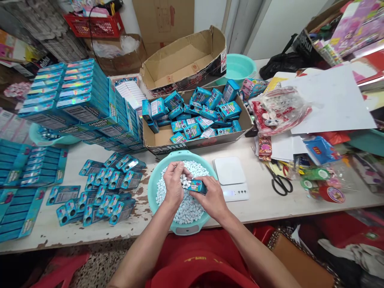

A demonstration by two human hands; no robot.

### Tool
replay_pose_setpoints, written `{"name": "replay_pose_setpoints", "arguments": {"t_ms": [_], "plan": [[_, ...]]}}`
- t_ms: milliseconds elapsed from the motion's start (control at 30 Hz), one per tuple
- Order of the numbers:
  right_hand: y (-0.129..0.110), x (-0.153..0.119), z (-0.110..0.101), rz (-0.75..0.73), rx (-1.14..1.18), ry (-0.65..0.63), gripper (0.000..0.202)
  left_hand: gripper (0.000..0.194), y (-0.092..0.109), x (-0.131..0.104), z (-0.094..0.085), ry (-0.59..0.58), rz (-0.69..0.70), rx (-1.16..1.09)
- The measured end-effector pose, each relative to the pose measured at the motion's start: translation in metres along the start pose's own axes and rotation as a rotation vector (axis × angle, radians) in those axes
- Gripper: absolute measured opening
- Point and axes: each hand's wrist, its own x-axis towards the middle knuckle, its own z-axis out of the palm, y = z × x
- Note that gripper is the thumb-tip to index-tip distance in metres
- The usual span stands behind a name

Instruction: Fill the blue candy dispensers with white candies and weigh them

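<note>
Head view: gripping box point(196, 187) in right hand point(211, 197) over basin point(151, 188); cupping candies point(185, 183) in left hand point(174, 185) just beside box end; apparently at filling step; next, probably calls for easing candies in, holding box steady

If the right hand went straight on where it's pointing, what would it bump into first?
Probably the left hand and the white candies in it, just past the small blue box that the right hand holds. They look close, though depth is hard to judge.
</note>
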Motion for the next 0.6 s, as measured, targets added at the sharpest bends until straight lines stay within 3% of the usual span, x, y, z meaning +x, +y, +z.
{"name": "replay_pose_setpoints", "arguments": {"t_ms": [200, 433, 533, 600], "plan": [[0.0, -0.001, 0.002, -0.009, 0.043, 0.017, 0.028, 0.022, 0.002, -0.005, -0.001, -0.016, 0.024, -0.007], [-0.001, -0.002, 0.005, 0.017, 0.058, 0.007, 0.032, 0.021, 0.007, -0.013, 0.0, -0.13, -0.044, -0.016], [0.004, -0.004, 0.0, 0.022, 0.136, 0.027, 0.03, 0.021, 0.013, -0.007, -0.007, -0.192, -0.106, -0.023], [0.009, -0.008, -0.004, 0.016, 0.201, 0.056, 0.029, 0.019, 0.012, 0.006, -0.018, -0.171, -0.081, 0.012]]}}
